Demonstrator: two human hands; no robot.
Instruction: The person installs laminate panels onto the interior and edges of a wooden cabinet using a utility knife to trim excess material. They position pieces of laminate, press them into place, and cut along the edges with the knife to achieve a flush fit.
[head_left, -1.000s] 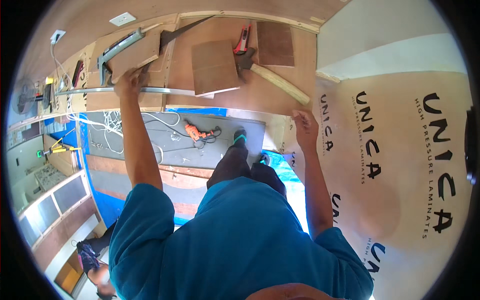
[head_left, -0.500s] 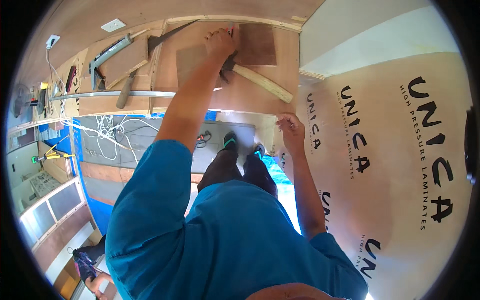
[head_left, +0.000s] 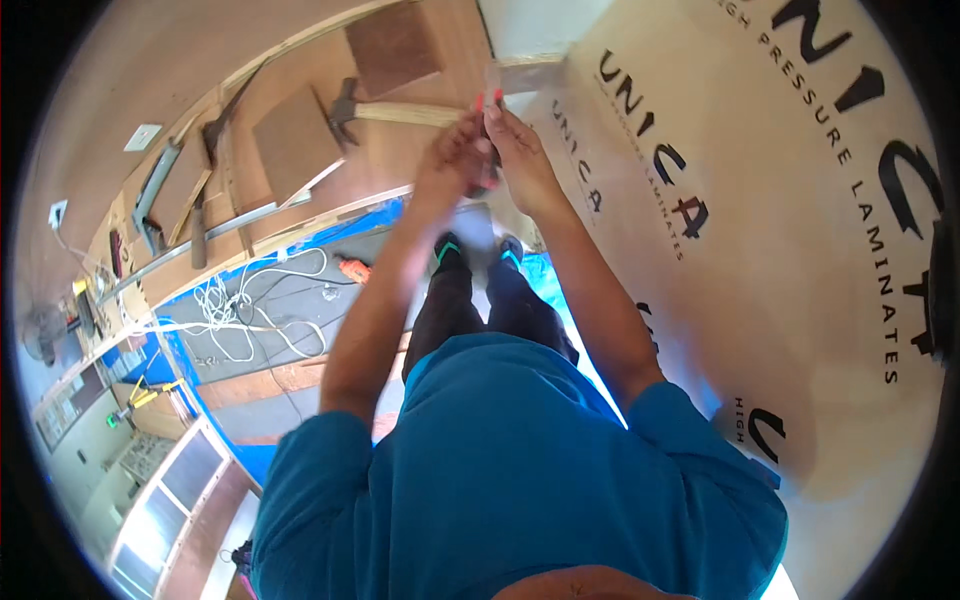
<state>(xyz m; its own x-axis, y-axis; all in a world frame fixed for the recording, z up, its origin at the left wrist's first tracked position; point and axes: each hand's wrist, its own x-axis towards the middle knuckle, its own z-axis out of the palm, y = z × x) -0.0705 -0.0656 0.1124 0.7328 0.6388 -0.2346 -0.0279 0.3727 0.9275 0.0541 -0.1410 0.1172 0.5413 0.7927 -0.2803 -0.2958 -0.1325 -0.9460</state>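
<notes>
Both hands, left hand [head_left: 452,160] and right hand [head_left: 520,155], meet clamped on a small red-tipped tool [head_left: 490,100] at twelve o'clock; the blurred grip could slip, dropping it near the hammer [head_left: 400,108].

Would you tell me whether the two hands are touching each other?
Touching: the head view shows the left hand pressed against the right hand around a small red-tipped tool.

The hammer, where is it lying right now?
In the head view the hammer lies on the plywood bench at upper centre, between two dark wooden squares, its wooden handle pointing towards the left hand and right hand.
</notes>
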